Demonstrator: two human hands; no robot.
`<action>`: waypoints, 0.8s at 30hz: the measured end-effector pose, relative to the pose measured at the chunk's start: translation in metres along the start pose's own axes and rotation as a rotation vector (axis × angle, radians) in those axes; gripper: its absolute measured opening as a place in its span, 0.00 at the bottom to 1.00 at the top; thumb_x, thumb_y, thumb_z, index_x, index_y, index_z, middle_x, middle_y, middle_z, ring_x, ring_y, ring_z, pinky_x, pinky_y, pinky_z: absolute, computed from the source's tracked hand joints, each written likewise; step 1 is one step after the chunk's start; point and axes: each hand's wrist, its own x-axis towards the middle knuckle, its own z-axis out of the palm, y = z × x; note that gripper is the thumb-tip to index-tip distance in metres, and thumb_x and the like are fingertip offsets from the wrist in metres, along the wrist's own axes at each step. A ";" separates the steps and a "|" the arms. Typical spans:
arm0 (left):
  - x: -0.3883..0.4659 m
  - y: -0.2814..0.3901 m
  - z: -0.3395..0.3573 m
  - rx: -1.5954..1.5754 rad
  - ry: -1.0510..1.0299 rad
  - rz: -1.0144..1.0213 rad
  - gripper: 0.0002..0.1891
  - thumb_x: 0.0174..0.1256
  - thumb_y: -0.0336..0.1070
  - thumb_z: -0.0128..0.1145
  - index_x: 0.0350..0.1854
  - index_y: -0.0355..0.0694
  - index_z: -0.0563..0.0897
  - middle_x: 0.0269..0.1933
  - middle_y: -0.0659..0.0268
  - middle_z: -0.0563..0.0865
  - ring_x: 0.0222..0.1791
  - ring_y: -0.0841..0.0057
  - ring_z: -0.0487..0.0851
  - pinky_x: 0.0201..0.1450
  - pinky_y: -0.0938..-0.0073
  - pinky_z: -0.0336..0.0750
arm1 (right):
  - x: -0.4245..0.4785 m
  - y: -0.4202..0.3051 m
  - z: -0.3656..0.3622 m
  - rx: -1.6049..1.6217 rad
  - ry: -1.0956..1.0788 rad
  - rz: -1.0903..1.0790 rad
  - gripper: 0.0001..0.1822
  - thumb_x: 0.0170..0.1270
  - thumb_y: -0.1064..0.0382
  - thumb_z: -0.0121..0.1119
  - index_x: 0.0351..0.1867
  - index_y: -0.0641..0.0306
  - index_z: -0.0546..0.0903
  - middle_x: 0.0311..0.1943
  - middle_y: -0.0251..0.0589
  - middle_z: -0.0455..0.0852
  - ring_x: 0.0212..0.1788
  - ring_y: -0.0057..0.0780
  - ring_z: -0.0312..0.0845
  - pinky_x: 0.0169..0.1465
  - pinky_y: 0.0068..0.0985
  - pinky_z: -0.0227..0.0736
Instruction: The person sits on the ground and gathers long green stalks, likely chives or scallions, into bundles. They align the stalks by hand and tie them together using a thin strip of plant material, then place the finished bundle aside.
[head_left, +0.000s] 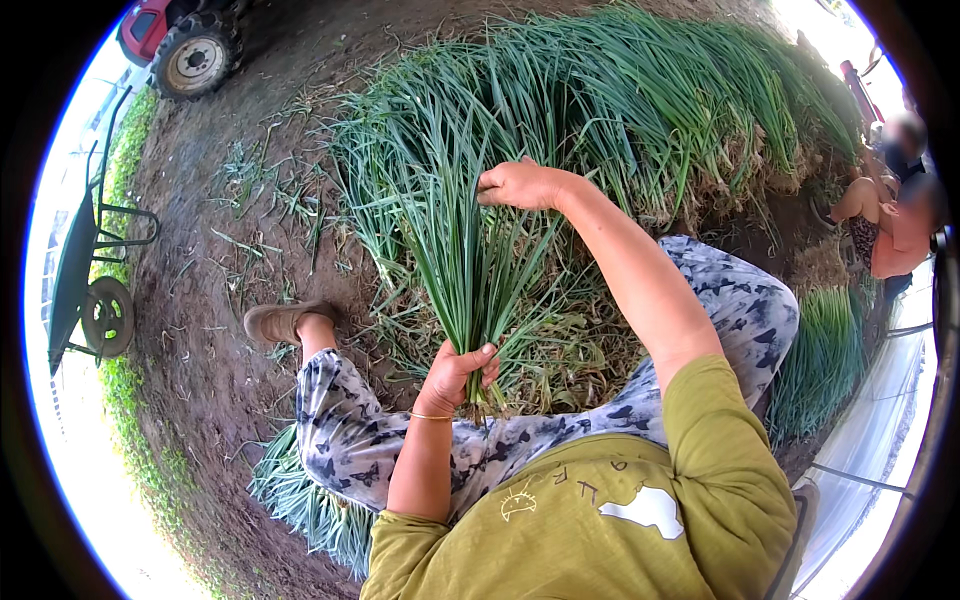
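Observation:
My left hand (459, 375) grips a bunch of long green onion-like plants (457, 277) near its root end, just above my lap. The leaves fan out upward, away from me. My right hand (517, 185) is raised at the right side of the upper leaves, fingers bent and close together; whether a leaf is pinched between them I cannot tell. Behind it lies a large heap of the same plants (637, 82), with pale roots towards the right. Loose leaf trimmings and dry stalks (585, 352) cover the ground between my legs.
More plants lie beside my left leg (319, 502) and in a pile at the right (817, 367). A green wheelbarrow (75, 277) stands at the far left, a red vehicle's wheel (196, 64) at the top left. At least one other person (900, 232) sits at the right edge, near plastic sheeting (870, 442).

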 end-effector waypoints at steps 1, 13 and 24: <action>0.001 -0.001 -0.002 0.000 -0.007 -0.002 0.13 0.61 0.26 0.58 0.47 0.29 0.74 0.30 0.64 0.76 0.22 0.78 0.69 0.22 0.76 0.65 | 0.000 0.005 0.001 0.014 -0.011 -0.025 0.19 0.67 0.50 0.52 0.56 0.51 0.77 0.52 0.39 0.82 0.59 0.38 0.72 0.70 0.51 0.37; -0.002 0.000 0.003 -0.055 0.009 0.064 0.15 0.61 0.28 0.59 0.48 0.28 0.74 0.29 0.67 0.74 0.23 0.80 0.68 0.22 0.78 0.64 | -0.010 0.027 -0.006 0.119 1.155 -0.026 0.08 0.64 0.58 0.57 0.30 0.58 0.79 0.30 0.36 0.80 0.47 0.30 0.71 0.54 0.37 0.61; -0.001 0.003 0.010 0.010 0.017 0.044 0.17 0.60 0.29 0.59 0.49 0.26 0.74 0.26 0.70 0.72 0.23 0.81 0.68 0.22 0.79 0.64 | -0.027 0.021 0.041 -0.410 0.231 -0.085 0.19 0.69 0.52 0.48 0.54 0.57 0.79 0.64 0.48 0.66 0.69 0.48 0.49 0.68 0.54 0.44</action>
